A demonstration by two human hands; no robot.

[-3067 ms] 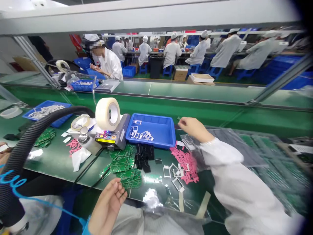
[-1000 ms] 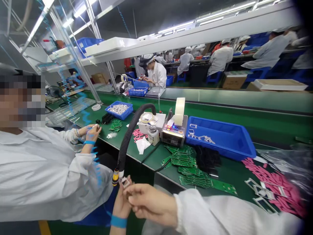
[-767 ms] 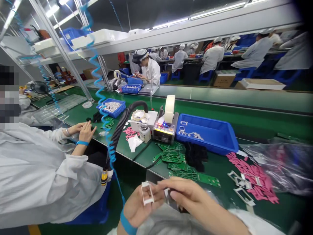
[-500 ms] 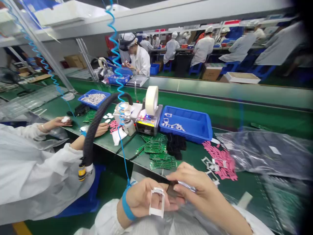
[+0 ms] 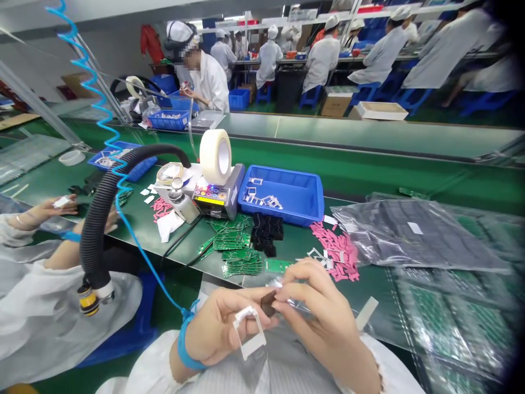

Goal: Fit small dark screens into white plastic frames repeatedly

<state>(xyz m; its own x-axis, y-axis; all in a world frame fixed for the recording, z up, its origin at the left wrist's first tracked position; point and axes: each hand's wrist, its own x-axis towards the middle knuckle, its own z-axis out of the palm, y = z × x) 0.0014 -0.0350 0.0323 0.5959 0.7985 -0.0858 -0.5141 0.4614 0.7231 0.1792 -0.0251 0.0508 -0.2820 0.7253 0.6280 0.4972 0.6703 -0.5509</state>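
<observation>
1. On my feed, the white frame [image 5: 254, 345] hangs tilted from my left hand [image 5: 211, 325], gripped in its fingers.
2. Those fingers have just curled from a flatter palm; my right hand [image 5: 318, 306] pinches the dark piece's [image 5: 268, 302] edge, so both hands look occupied.
3. Beyond, the blue tray [image 5: 279, 216] holds more white frames; another blue bin [image 5: 141, 172] holds white parts.

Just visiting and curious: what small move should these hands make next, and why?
Probably steady the small dark piece before shifting the white frame: the left hand holds the frame while its fingertips and those of the right hand meet at the piece.
</observation>
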